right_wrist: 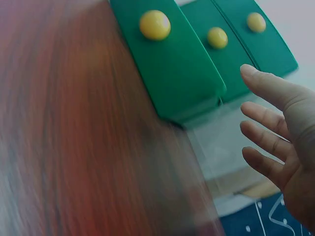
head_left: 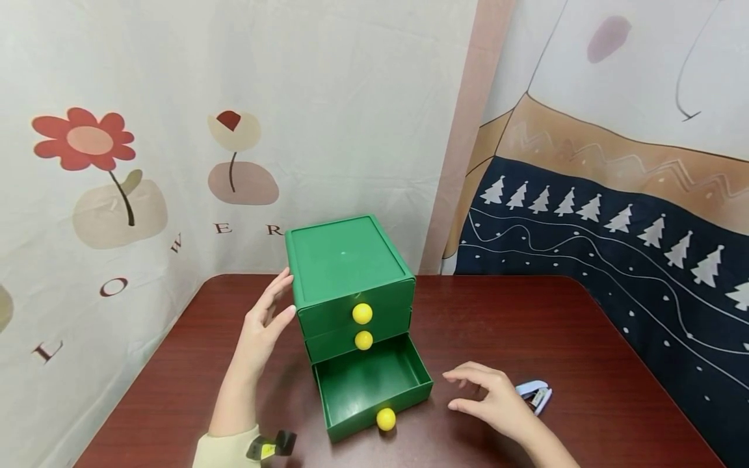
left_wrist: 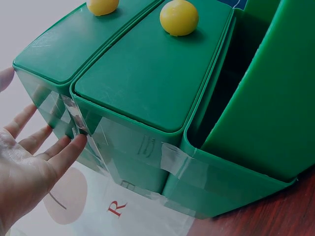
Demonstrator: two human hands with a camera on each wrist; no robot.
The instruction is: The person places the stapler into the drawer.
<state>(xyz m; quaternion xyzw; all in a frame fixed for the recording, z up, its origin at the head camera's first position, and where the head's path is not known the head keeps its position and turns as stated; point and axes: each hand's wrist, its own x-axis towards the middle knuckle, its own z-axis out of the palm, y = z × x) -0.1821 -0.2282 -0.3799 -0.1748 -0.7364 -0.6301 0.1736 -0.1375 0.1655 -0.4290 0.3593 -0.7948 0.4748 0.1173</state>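
A green three-drawer box (head_left: 349,260) with round yellow knobs stands on the table, its bottom drawer (head_left: 374,383) pulled out and bare inside. The two upper drawers are closed. My left hand (head_left: 266,328) rests its fingertips against the box's left side; in the left wrist view the fingers (left_wrist: 64,155) touch the taped side wall. To the right of the pulled-out drawer, my right hand (head_left: 488,396) hovers with fingers loosely bent and nothing in them. Just behind that hand lies a light-blue stapler (head_left: 535,394), partly hidden by it.
The dark red wooden table (head_left: 585,338) runs under everything. A printed cloth (head_left: 363,130) with flowers and letters hangs at the back, and a dark blue one with white trees (head_left: 562,201) hangs at the right.
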